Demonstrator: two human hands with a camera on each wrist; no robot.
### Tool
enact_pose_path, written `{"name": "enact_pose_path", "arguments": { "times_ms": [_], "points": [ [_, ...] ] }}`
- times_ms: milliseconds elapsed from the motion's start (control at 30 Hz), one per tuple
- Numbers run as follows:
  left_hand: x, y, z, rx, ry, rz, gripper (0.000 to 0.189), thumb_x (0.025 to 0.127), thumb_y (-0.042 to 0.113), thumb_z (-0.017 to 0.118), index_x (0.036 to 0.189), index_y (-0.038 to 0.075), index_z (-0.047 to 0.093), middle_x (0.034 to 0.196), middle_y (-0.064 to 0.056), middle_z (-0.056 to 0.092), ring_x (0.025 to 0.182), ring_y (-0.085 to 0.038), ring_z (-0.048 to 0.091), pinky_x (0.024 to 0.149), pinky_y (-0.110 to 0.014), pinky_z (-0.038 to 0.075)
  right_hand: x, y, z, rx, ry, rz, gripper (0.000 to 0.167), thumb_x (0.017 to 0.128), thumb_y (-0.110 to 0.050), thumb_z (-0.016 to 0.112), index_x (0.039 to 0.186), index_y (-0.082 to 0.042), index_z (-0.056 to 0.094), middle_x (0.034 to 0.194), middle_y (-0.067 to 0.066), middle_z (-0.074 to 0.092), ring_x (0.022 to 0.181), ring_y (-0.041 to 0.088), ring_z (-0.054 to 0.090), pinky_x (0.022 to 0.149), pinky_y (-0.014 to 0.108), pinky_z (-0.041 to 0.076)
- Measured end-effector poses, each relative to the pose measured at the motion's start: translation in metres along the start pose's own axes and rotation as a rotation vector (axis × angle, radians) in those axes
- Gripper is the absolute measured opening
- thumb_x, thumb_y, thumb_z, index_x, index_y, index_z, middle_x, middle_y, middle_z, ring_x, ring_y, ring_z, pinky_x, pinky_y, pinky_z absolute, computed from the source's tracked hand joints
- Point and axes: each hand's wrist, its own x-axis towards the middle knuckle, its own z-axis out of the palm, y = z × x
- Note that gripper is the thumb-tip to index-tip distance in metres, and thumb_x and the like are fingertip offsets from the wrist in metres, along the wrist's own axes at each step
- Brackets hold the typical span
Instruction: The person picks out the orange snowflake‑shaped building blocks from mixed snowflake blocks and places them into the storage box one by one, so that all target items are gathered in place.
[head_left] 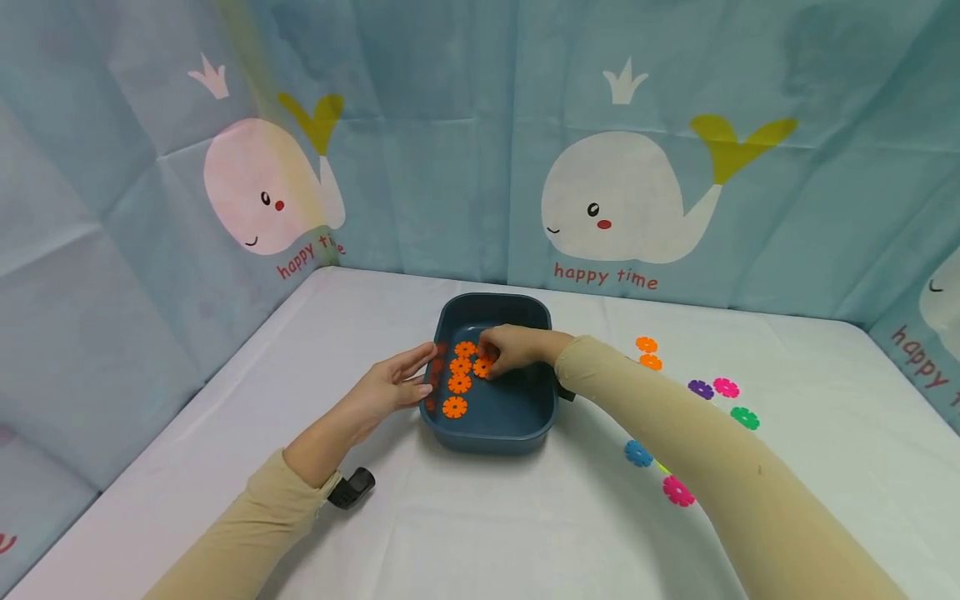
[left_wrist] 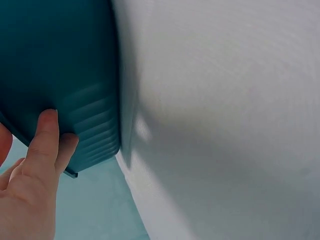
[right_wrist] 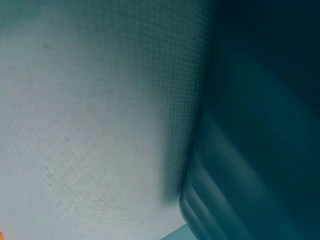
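Observation:
A dark blue plastic bin (head_left: 491, 446) stands on the white-covered table. Inside it, a column of orange snowflake-shaped plastic discs (head_left: 460, 383) lies along the left wall, which faintly mirrors them. My right hand (head_left: 513, 348) reaches over the right rim and pinches another orange disc (head_left: 482, 367) beside that column. The right wrist view shows only the bin's ribbed outer wall (right_wrist: 240, 170) and cloth; the hand is out of its sight. My left hand (head_left: 382, 387) rests against the bin's left side, its extended fingers (left_wrist: 46, 137) on the outer wall in the left wrist view.
To the right of the bin lie loose discs: orange (head_left: 647, 344), purple (head_left: 701, 389), pink (head_left: 726, 387), green (head_left: 745, 417) and blue (head_left: 638, 453). My right sleeve (head_left: 675, 425) passes over some of them. A whale-print curtain (head_left: 450, 167) backs the table.

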Motion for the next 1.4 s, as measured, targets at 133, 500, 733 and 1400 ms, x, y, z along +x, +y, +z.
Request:
{"name": "enact_pose_path", "arguments": {
  "times_ms": [133, 500, 733, 1400],
  "points": [
    [-0.001, 0.0, 0.0, 0.0, 0.007, -0.006, 0.063, 0.1, -0.001, 0.049, 0.156, 0.007, 0.02, 0.16, -0.014, 0.017, 0.14, -0.039, 0.028, 0.108, -0.046, 0.036, -0.002, -0.001, 0.0, -0.001, 0.028, -0.018, 0.036, 0.086, -0.017, 0.076, 0.113, 0.0, 0.058, 0.091, 0.006, 0.055, 0.081, 0.017, 0.05, 0.071, 0.023, 0.043],
    [0.0, 0.0, 0.001, 0.005, -0.003, 0.001, 0.063, 0.1, -0.001, 0.048, 0.156, 0.006, 0.02, 0.16, -0.014, 0.018, 0.138, -0.037, 0.034, 0.107, -0.046, 0.037, -0.022, -0.001, -0.004, 0.065, 0.183, -0.123, 0.03, 0.088, -0.009, 0.072, 0.113, 0.003, 0.06, 0.089, 0.006, 0.059, 0.08, 0.017, 0.054, 0.074, 0.025, 0.048],
    [0.0, 0.002, 0.002, 0.025, 0.008, -0.003, 0.063, 0.1, -0.001, 0.048, 0.156, 0.007, 0.021, 0.16, -0.015, 0.018, 0.139, -0.037, 0.032, 0.106, -0.047, 0.038, -0.052, 0.005, -0.011, 0.139, 0.249, -0.118, 0.03, 0.09, -0.009, 0.07, 0.115, 0.004, 0.059, 0.091, 0.005, 0.06, 0.084, 0.018, 0.055, 0.077, 0.03, 0.049],
    [-0.005, 0.004, 0.008, 0.055, 0.04, -0.007, 0.062, 0.101, 0.001, 0.048, 0.156, 0.006, 0.019, 0.16, -0.014, 0.019, 0.142, -0.033, 0.026, 0.105, -0.044, 0.04, -0.153, 0.034, -0.018, 0.156, 0.397, -0.061, 0.026, 0.088, -0.007, 0.071, 0.11, 0.0, 0.061, 0.09, 0.003, 0.059, 0.089, 0.021, 0.054, 0.083, 0.039, 0.049]
  ]
}}
